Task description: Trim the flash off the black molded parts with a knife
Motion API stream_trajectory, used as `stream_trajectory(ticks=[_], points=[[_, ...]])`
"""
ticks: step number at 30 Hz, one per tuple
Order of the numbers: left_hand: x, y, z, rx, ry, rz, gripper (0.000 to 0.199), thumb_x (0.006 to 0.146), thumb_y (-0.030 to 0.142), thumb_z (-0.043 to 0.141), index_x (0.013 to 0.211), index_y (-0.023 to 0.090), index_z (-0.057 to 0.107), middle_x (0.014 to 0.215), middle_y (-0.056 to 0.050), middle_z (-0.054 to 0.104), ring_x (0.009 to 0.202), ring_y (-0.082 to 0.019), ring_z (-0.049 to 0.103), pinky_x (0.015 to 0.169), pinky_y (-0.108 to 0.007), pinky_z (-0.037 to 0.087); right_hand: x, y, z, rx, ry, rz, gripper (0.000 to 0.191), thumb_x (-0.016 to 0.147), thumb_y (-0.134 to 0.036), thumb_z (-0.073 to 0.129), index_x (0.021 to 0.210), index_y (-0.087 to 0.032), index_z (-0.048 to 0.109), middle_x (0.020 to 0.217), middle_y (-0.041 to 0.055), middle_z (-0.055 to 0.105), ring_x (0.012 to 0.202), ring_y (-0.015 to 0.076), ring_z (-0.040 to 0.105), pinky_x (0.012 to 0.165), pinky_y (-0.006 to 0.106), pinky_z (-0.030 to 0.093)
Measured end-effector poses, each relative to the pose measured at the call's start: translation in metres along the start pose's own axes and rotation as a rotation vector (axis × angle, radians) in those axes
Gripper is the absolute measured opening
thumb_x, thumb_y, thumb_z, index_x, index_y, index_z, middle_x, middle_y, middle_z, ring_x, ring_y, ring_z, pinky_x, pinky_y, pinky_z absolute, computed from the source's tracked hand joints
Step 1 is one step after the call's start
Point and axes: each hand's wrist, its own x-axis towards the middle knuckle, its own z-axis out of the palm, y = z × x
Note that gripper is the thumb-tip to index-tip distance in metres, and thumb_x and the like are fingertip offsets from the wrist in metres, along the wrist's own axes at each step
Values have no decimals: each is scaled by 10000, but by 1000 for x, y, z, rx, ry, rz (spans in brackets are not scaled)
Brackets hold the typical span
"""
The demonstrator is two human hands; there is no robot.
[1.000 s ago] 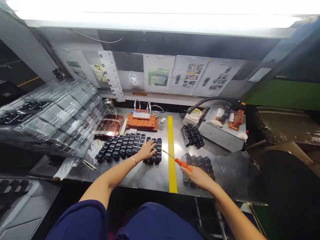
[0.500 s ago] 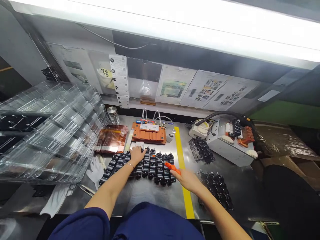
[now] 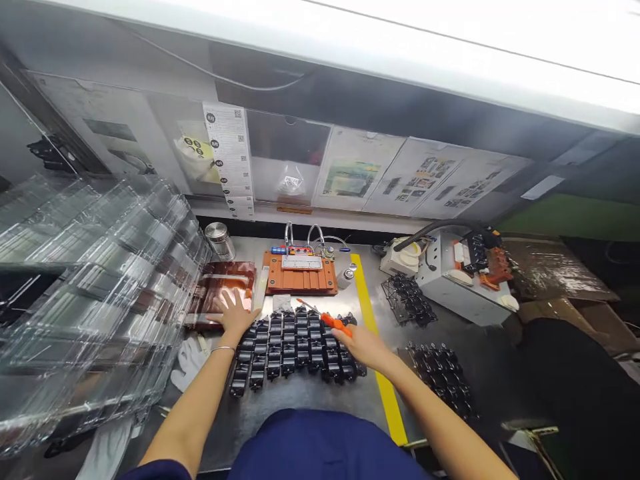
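Observation:
My left hand [image 3: 234, 313] is open, fingers spread over the near right part of the shiny copper-coloured film sheets [image 3: 210, 283]; whether it presses on them I cannot tell. My right hand [image 3: 364, 343] is closed around an orange-handled tool [image 3: 336, 325] with a thin shaft and a reddish tip. Its tip points up and left, above the back edge of several black moulded parts [image 3: 289, 347] laid side by side in a fanned row. The exact kind of tool is too small to make out.
Behind the row stands an orange-brown fixture [image 3: 303, 280], with a small bottle [image 3: 346, 277] beside it. Stacked clear plastic trays [image 3: 100, 280] rise at left, near a glass jar [image 3: 220, 243]. Beyond the yellow tape [image 3: 367, 303] are more black parts [image 3: 440, 377] and a grey box [image 3: 465, 293].
My left hand has left the black parts and moved left onto the film sheets, fingers spreading. My right hand keeps the orange-handled tool, its tip slightly farther back. The camera view has shifted.

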Motion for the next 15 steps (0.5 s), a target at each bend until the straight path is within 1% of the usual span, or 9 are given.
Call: stream_trajectory(ticks=[2,4,6,8,10,12,13,14,15], points=[[-2,2,7,11,12,-3,1001,818,616,547,1585,120,137,1666,-232,16,1493,-513,-73,1037,-825,118,3,7,-8,15,44,42,672,928,-695,272,974,-164,680,964,134,733,918,288,681,694,291,410],[-4,3,10,16,19,-1,970,835,614,516,1584,119,148,1666,-234,24,1495,-507,-76,1038,-826,113,-2,25,-18,34,86,97,698,937,-684,232,1025,-155,678,1004,153,731,959,304,679,721,306,422],[-3,2,8,18,23,6,933,852,606,491,1577,110,176,1661,-245,42,1496,-510,-48,1036,-823,137,-17,49,-25,64,113,145,703,942,-672,213,1053,-157,678,1022,154,732,980,313,679,741,316,431],[-1,-1,1,19,26,17,881,874,590,465,1564,103,216,1655,-258,71,1491,-524,19,1015,-823,194,-39,77,-25,100,124,179,696,945,-665,206,1035,-167,684,1010,139,737,962,305,683,746,315,433],[-1,1,-9,19,35,21,821,902,561,432,1536,67,263,1633,-294,132,1469,-549,108,965,-828,265,-63,106,-16,137,124,213,685,947,-658,211,972,-171,691,979,124,741,921,290,687,735,308,431],[-9,16,-19,18,62,29,785,932,505,395,1497,-25,267,1583,-371,185,1439,-577,165,906,-829,317,-86,134,2,171,109,263,674,949,-649,229,910,-160,692,948,130,743,888,288,690,709,306,427],[-17,29,-21,18,84,53,765,947,462,372,1485,-66,246,1566,-398,190,1437,-577,167,904,-823,325,-96,146,13,185,97,291,668,950,-643,243,889,-152,692,938,139,744,881,293,692,696,308,425],[-29,47,-20,17,102,103,737,958,420,356,1484,-80,230,1565,-400,189,1446,-560,163,928,-806,327,-105,158,25,196,82,316,662,949,-637,260,875,-143,694,932,152,744,878,300,694,685,311,423],[-46,68,-15,16,121,173,687,972,371,323,1497,-61,225,1586,-368,182,1469,-521,147,980,-782,310,-112,169,36,204,66,333,654,949,-630,278,867,-136,698,930,162,746,877,305,696,679,314,423]])
